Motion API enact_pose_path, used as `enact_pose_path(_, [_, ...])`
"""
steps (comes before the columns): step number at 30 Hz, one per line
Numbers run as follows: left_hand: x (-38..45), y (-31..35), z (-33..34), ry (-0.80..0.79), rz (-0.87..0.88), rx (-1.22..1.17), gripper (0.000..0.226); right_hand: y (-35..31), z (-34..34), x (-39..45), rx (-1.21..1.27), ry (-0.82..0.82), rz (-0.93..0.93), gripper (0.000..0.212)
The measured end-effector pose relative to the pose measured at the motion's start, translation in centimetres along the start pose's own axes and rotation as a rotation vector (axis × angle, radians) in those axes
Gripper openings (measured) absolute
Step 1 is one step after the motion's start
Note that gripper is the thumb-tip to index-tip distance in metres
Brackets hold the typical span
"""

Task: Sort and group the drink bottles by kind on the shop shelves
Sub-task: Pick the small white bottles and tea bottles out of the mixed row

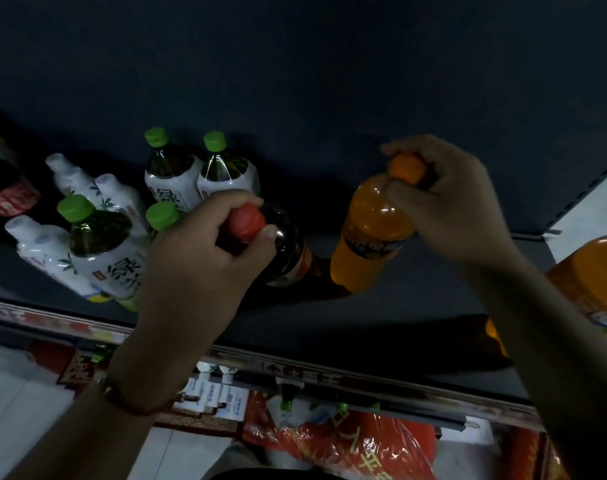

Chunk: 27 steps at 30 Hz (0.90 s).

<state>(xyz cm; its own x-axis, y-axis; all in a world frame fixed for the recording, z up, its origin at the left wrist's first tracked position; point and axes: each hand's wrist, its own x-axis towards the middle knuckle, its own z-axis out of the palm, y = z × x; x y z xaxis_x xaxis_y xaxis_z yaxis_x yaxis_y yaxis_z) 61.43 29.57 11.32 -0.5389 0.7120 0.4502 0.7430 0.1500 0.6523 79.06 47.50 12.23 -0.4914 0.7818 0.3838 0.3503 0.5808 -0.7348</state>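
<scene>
My left hand (205, 258) grips the red cap and neck of a dark drink bottle (288, 251) standing on the dark shelf (416, 306). To its right, my right hand (447, 199) is closed over the orange cap of an orange soda bottle (368, 237), which stands tilted on the same shelf, close beside the dark one. Left of my left hand stand several green-capped green tea bottles (104, 251) with white labels, and white bottles (39, 247) beside and behind them.
A dark bottle with a red label (4, 192) sits at the far left. Another large orange bottle (593, 282) stands at the right edge. The shelf's front rail (295, 362) runs below my wrists; more bottles and red packaging (347, 441) lie on the level underneath.
</scene>
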Motion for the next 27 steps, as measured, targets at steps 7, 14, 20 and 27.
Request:
enact_pose_path(7, [2.8,0.2,2.3,0.021,0.03,0.029,0.036,0.4,2.8,0.1,0.24,-0.062,0.024,0.012])
enact_pose_path(14, [2.0,-1.3,2.2,0.009,0.157,0.047,0.047,1.6,3.2,-1.1,0.252,-0.038,0.068,0.028])
enact_pose_path(20, [1.1,-3.1,1.1,-0.053,0.259,-0.009,0.063,1.7,3.8,-3.1,0.3,0.039,0.214,0.045])
enact_pose_path(27, [-5.1,-5.9,-1.0,-0.278,0.274,-0.257,0.031,-0.6,4.5,-14.4,0.105,0.044,0.285,0.013])
